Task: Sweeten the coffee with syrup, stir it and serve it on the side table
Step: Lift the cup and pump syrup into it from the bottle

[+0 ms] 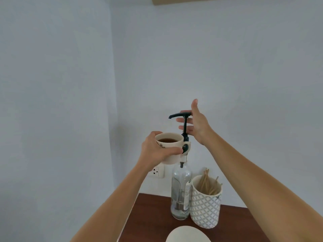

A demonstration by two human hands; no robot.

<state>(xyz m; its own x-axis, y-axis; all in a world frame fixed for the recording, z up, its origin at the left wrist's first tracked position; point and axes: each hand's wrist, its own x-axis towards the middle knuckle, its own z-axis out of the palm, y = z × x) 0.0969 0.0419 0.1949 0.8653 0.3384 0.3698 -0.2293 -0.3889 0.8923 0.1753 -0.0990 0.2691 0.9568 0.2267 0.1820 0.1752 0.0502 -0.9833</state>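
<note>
My left hand (156, 150) grips a white cup (170, 145) of dark coffee, held up in the air below the spout of the black pump (181, 117). The pump tops a clear glass syrup bottle (180, 191) that stands on the dark wooden table (152, 215). My right hand (195, 123) is beside the pump head, fingers spread behind its stem, thumb up, gripping nothing. The pump stands raised.
A white patterned holder (205, 205) with several wooden stir sticks (208, 186) stands right of the bottle. A white rounded dish (187, 234) shows at the bottom edge. A wall socket (157, 172) sits behind my left wrist. Walls close in at the back and left.
</note>
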